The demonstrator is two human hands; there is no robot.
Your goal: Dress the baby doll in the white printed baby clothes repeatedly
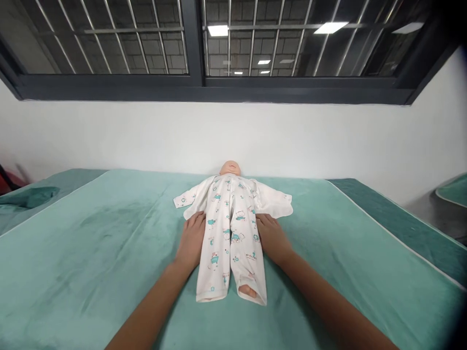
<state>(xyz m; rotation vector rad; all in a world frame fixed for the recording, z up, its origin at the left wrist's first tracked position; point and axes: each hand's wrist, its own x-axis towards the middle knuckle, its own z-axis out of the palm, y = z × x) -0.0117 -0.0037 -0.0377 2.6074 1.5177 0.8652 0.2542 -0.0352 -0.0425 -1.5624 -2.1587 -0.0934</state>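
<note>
A baby doll lies on its back with its head toward the wall. White baby trousers with a teal and pink print cover its front and legs; a bit of the doll's foot shows in the right cuff. A white baby top spreads out on both sides, its sleeves stretched sideways. My left hand is at the left side edge of the trousers, fingers closed against the cloth, thumb hidden. On the opposite edge, my right hand has its fingers bent against the cloth in the same way.
A green padded cover with white piping lies under everything, with darker green side strips. Behind it rises a white wall, and above that a dark-framed window with metal bars. Something red shows at the far left.
</note>
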